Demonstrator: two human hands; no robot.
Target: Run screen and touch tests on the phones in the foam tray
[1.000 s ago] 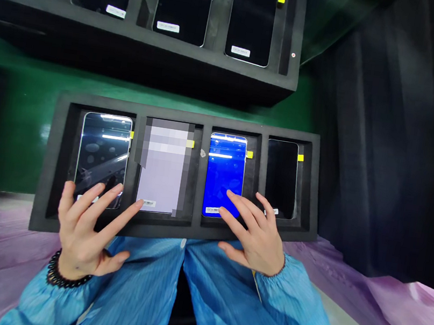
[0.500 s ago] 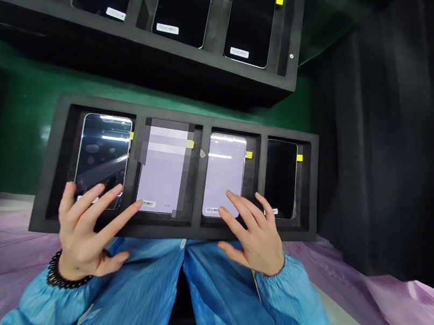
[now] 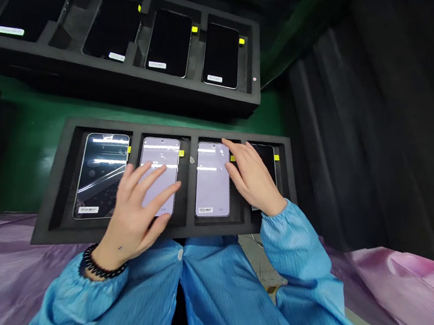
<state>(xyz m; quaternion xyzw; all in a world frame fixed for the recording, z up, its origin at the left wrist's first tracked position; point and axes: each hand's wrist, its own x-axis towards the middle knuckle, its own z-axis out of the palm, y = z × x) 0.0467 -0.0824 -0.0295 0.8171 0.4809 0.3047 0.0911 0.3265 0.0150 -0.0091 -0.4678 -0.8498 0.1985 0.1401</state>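
Observation:
Before me lies a black foam tray (image 3: 53, 181) with a smartphone in each compartment. My left hand (image 3: 133, 215), fingers spread, is over the lit smartphone (image 3: 161, 148) in the second compartment; I cannot tell whether the fingertips touch its screen. At the upper right edge of the other lit smartphone (image 3: 211, 183), in the third compartment, are the fingers of my right hand (image 3: 255, 179), stretched out and holding nothing. That hand partly hides the dark smartphone (image 3: 265, 152) at the right. The leftmost smartphone (image 3: 100, 178) has a dark, reflective screen and a white label.
A second black foam tray (image 3: 151, 82) behind holds several dark smartphones with white labels and yellow tabs. Green surface (image 3: 40, 141) shows between the trays. Dark curtain-like material (image 3: 329, 119) hangs at the right, and pink fabric (image 3: 399, 276) lies at the lower right.
My left hand has moved right, from the first smartphone to the second. My right hand has moved up to the third phone's upper edge. The view has shifted, showing more of the rear tray.

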